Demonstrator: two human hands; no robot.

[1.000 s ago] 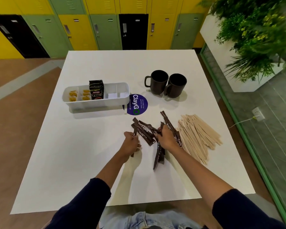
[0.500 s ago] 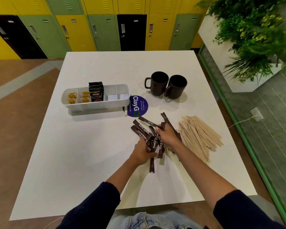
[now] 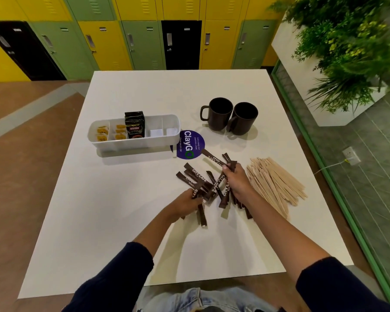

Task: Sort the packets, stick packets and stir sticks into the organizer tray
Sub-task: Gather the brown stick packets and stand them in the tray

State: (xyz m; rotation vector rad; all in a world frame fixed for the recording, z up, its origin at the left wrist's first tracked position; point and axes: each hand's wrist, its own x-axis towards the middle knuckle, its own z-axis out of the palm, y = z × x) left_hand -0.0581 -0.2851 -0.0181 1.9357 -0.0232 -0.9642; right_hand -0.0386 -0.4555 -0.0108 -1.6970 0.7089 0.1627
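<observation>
Several brown sugar stick packets (image 3: 195, 175) lie in a loose heap on the white table (image 3: 113, 221). My left hand (image 3: 185, 204) grips a few of them at the heap's near left side. My right hand (image 3: 236, 183) holds a bunch of sticks that fan out above and below its fingers. A pile of wooden stir sticks (image 3: 276, 182) lies just right of my right hand. The white organizer tray (image 3: 133, 144) stands at the far left, with yellow packets (image 3: 103, 132) in its left compartments and black coffee packets (image 3: 134, 126) upright in the middle one.
Two dark mugs (image 3: 231, 115) stand side by side behind the heap. A round blue ClayGo sticker (image 3: 189, 144) lies beside the tray's right end. A white planter with green plants (image 3: 347, 52) stands off the table's right edge. Lockers line the back wall.
Both hands have drawn the stick packets closer together; my left hand moved right into the heap, and my right hand now holds a bunch lifted off the table.
</observation>
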